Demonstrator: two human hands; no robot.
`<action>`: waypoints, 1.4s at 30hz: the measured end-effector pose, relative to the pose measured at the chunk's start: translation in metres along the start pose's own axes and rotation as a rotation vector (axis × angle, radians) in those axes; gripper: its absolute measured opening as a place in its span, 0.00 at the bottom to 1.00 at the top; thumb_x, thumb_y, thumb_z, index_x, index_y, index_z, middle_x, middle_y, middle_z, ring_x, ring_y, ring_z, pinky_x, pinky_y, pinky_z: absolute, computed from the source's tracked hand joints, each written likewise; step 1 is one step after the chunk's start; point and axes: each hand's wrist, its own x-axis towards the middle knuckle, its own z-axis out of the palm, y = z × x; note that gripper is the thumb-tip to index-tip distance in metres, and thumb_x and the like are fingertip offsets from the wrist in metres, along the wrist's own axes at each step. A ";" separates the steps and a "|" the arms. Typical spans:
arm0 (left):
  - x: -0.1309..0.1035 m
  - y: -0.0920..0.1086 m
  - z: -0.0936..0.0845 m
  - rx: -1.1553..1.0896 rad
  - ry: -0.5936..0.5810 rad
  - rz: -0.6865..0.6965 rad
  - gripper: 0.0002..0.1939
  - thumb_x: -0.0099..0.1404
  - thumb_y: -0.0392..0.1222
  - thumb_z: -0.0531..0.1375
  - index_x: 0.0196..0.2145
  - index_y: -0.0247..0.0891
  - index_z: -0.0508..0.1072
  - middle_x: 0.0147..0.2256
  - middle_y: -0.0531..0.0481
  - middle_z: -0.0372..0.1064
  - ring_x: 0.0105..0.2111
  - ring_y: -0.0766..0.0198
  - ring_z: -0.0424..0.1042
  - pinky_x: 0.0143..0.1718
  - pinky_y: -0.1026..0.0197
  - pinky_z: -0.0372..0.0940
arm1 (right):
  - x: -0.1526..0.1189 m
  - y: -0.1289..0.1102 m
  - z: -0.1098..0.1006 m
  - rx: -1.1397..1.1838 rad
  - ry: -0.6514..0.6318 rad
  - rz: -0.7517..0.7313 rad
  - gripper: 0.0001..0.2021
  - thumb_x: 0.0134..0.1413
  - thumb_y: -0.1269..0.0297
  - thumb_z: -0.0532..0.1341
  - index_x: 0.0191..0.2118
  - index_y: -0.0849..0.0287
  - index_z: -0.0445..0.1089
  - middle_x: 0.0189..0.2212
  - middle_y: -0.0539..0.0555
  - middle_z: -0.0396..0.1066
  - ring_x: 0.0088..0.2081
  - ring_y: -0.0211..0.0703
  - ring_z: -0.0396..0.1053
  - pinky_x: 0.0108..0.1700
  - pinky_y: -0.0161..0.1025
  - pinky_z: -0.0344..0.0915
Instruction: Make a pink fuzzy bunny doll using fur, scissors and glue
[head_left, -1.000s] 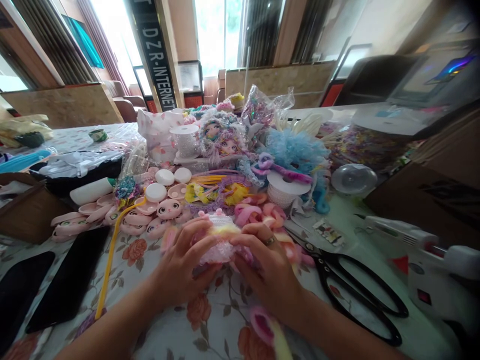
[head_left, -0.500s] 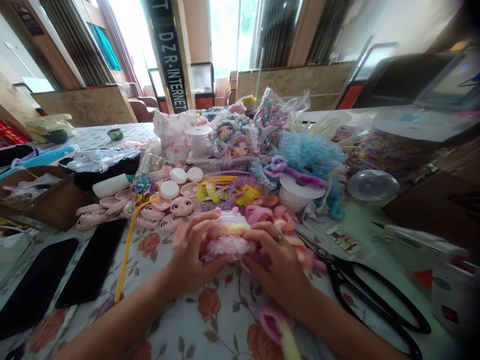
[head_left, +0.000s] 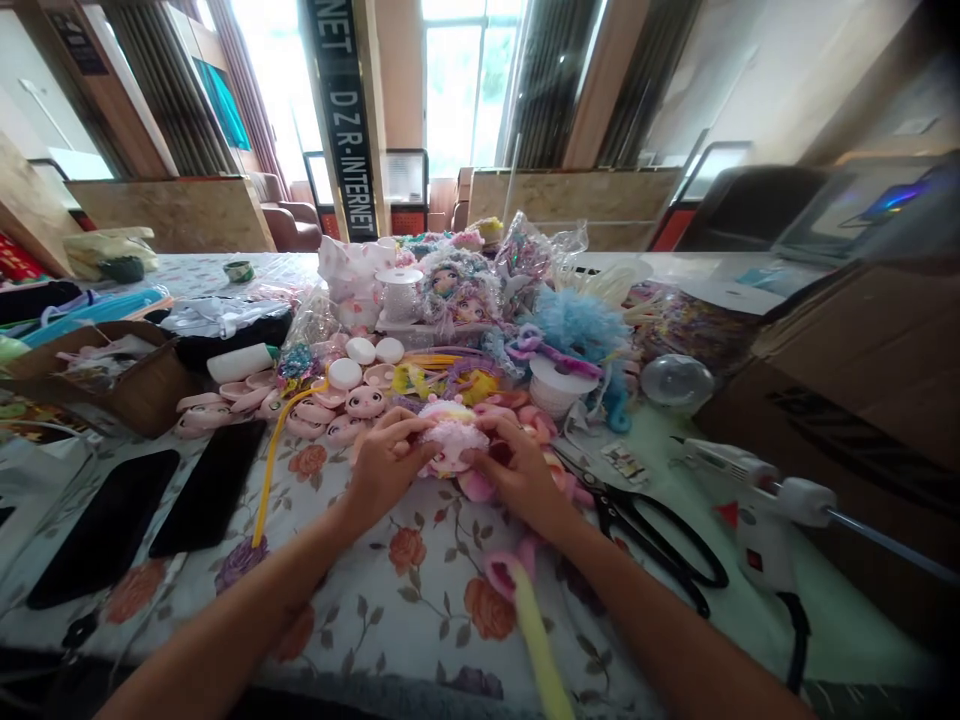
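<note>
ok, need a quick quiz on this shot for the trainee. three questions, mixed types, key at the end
1. Pick one. The glue gun is:
A) in the left hand
B) to the right of the scissors
C) between the two hands

2. True or false: only the right hand touches the fluffy doll piece.

3. Count: how many flat white discs lie by the pink doll faces?

Key
1. B
2. False; both hands hold it.
3. Three
</note>
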 end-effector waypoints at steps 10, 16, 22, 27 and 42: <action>0.020 -0.016 -0.045 -0.088 0.150 -0.287 0.25 0.63 0.57 0.55 0.41 0.32 0.77 0.34 0.45 0.74 0.32 0.63 0.70 0.35 0.62 0.66 | 0.001 0.004 -0.003 0.101 0.002 0.092 0.13 0.53 0.56 0.62 0.40 0.59 0.67 0.39 0.54 0.69 0.36 0.41 0.67 0.38 0.39 0.67; 0.017 -0.026 -0.076 0.248 0.164 -0.345 0.15 0.58 0.48 0.60 0.36 0.33 0.77 0.30 0.47 0.74 0.29 0.62 0.70 0.35 0.61 0.64 | -0.003 0.006 0.000 -0.010 0.060 0.045 0.13 0.53 0.57 0.62 0.41 0.59 0.68 0.44 0.57 0.69 0.38 0.43 0.67 0.41 0.42 0.65; 0.010 -0.028 -0.073 0.443 -0.155 -0.310 0.10 0.53 0.41 0.62 0.33 0.38 0.79 0.34 0.47 0.74 0.36 0.56 0.71 0.41 0.58 0.64 | -0.007 0.016 0.002 -0.102 0.106 -0.006 0.12 0.54 0.56 0.63 0.41 0.56 0.68 0.39 0.55 0.69 0.36 0.44 0.67 0.37 0.41 0.66; 0.007 -0.027 -0.067 0.524 -0.289 -0.285 0.09 0.57 0.38 0.59 0.33 0.36 0.78 0.44 0.40 0.72 0.47 0.49 0.69 0.51 0.53 0.61 | -0.008 0.013 0.002 -0.144 0.082 -0.049 0.11 0.54 0.59 0.63 0.42 0.55 0.68 0.41 0.55 0.68 0.35 0.43 0.66 0.36 0.41 0.65; 0.012 -0.017 -0.066 -0.238 0.026 -0.498 0.19 0.54 0.54 0.64 0.34 0.34 0.73 0.28 0.51 0.69 0.28 0.66 0.67 0.31 0.66 0.61 | -0.026 -0.010 0.010 -0.525 -0.218 -0.772 0.09 0.58 0.77 0.52 0.32 0.58 0.65 0.31 0.54 0.68 0.32 0.41 0.64 0.35 0.39 0.64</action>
